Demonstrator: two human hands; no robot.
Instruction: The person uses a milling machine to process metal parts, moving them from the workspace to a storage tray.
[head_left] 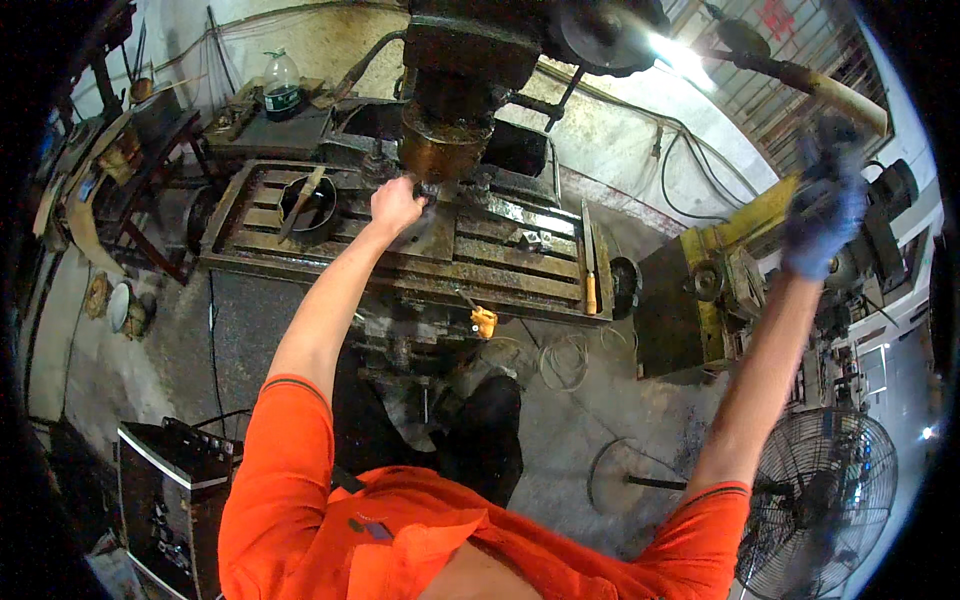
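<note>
black pedestal fan point(812, 505), clear plastic bottle point(281, 80)

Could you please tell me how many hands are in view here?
2: the left hand, bare, beside the machine's spindle head; and the right hand, gloved and blurred, at the picture's upper right. No other hands show.

left hand point(397, 205): near machine spindle point(440, 143) | right hand point(822, 225): raised, blurred | black pot point(318, 228): on slotted table point(510, 267)

The gloved right hand point(823, 225) was blurred (its grip too smeared to tell). The left hand point(397, 205) partly hid a small dark piece point(427, 192); the upper edge cut off the machine head point(470, 40).
</note>
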